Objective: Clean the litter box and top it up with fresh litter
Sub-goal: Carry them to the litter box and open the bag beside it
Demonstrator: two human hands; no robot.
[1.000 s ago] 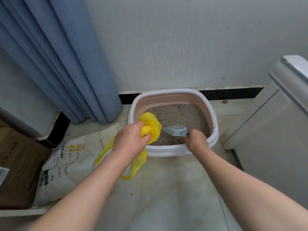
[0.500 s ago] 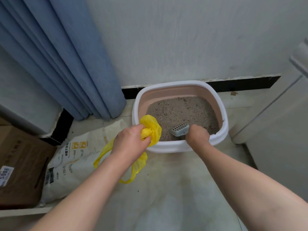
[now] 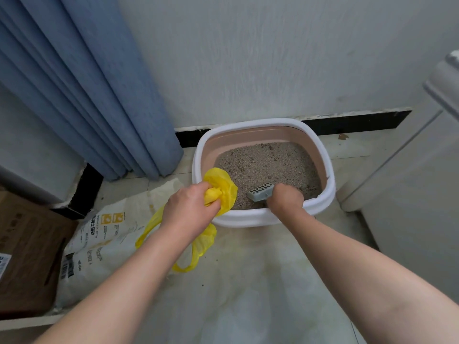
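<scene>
Operator: Since a second ago my right hand (image 3: 285,198) has dipped over the near rim of the litter box (image 3: 248,219), and the grey slotted scoop (image 3: 260,192) it grips now tilts low over the used litter (image 3: 268,165) by the front wall. Left hand (image 3: 188,212) is unchanged: fist bunched round the mouth of the yellow plastic bag (image 3: 224,187), just beside the box's front-left corner.

Inspector: Risks noted?

Operator: Two. The bag mouth is crumpled closed in my grip, so a loaded scoop swung over it would, I judge, spill onto the floor tiles (image 3: 248,281). Also, the scoop works close against the near wall, and a steep lift could flick grains over the rim.

Inspector: Fresh litter?

Operator: Litter sack (image 3: 99,232) lies flat on the floor to my left, untouched.
</scene>
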